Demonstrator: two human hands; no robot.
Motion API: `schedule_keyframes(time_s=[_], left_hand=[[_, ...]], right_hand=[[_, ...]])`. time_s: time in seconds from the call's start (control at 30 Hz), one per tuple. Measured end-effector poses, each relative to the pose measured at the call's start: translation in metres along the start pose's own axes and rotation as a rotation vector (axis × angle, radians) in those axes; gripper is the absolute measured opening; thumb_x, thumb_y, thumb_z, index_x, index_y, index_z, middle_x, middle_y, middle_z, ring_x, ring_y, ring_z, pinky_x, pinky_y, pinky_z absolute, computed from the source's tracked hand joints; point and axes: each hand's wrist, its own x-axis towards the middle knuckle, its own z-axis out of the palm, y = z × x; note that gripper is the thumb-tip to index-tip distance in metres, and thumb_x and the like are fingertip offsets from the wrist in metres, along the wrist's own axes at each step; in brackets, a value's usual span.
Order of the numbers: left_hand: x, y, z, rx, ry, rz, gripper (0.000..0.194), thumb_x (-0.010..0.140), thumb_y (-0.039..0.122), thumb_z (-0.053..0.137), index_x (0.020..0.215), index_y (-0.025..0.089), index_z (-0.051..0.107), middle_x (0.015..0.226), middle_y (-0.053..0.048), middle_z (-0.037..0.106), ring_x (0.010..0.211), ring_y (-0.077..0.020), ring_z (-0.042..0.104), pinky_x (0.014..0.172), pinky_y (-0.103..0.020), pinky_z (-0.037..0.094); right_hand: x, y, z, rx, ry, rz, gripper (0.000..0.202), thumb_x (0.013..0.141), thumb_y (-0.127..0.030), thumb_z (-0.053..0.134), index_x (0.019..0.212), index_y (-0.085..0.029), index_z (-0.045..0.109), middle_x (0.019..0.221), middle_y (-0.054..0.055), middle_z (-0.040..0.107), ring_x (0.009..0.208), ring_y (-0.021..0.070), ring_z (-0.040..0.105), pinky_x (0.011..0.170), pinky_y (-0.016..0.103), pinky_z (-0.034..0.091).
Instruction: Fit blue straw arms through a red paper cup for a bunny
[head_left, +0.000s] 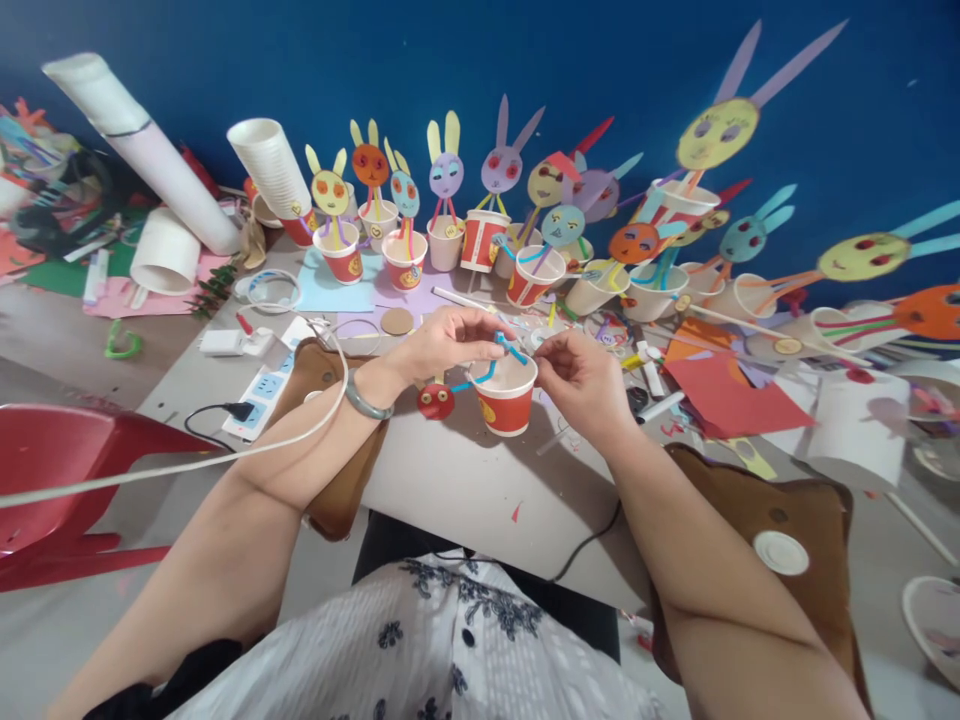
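Two hands meet over a red paper cup (505, 398) standing near the tabletop's front edge. Left hand (442, 345) pinches the blue strip (501, 350) at the rim; right hand (581, 375) pinches its other end, keeping it taut across the mouth. Cup's inside hidden. Red paper face (436, 401) lies just beside the cup. Along the far edge, finished bunny cups (405, 258) each hold an upright paper figure.

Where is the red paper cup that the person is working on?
In the head view, the red paper cup stands at the table's middle, between the left hand and right hand, beside a small red paper face.
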Motion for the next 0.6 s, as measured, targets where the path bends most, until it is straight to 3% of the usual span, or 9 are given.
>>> schedule_keyframes(time_s=[0.17, 0.37, 0.5, 0.6], left_hand=[[0.001, -0.004, 0.004, 0.046, -0.015, 0.086, 0.039, 0.080, 0.048, 0.082, 0.098, 0.015, 0.074, 0.101, -0.008, 0.076, 0.097, -0.0192, 0.070, 0.092, -0.034, 0.054], [0.012, -0.007, 0.009, 0.124, 0.003, 0.104, 0.029, 0.087, 0.039, 0.071, 0.100, 0.014, 0.067, 0.097, -0.006, 0.071, 0.084, -0.0143, 0.064, 0.081, -0.030, 0.052], [0.021, -0.004, 0.013, 0.259, 0.048, 0.051, 0.018, 0.091, 0.028, 0.059, 0.102, 0.014, 0.064, 0.090, -0.003, 0.067, 0.072, -0.0118, 0.056, 0.073, -0.028, 0.049], [0.026, -0.001, 0.017, 0.341, 0.056, 0.030, 0.016, 0.090, 0.022, 0.057, 0.100, 0.013, 0.064, 0.091, -0.004, 0.067, 0.076, -0.0132, 0.058, 0.078, -0.030, 0.049]], right_hand=[[0.007, -0.002, -0.007, -0.111, -0.074, -0.065, 0.009, 0.080, -0.028, 0.063, 0.083, -0.024, 0.055, 0.070, 0.000, 0.068, 0.060, 0.0175, 0.066, 0.057, 0.030, 0.052], [0.024, -0.001, -0.011, -0.256, -0.178, -0.102, 0.006, 0.076, -0.023, 0.061, 0.079, -0.023, 0.057, 0.064, 0.001, 0.069, 0.059, 0.0172, 0.065, 0.057, 0.028, 0.049], [0.033, 0.007, -0.012, -0.236, -0.116, -0.088, 0.006, 0.072, -0.022, 0.060, 0.075, -0.023, 0.056, 0.062, 0.000, 0.068, 0.058, 0.0163, 0.063, 0.056, 0.027, 0.048], [0.028, 0.015, -0.014, -0.218, -0.078, -0.090, 0.007, 0.071, -0.024, 0.061, 0.075, -0.023, 0.056, 0.064, 0.001, 0.068, 0.060, 0.0168, 0.063, 0.058, 0.029, 0.049]])
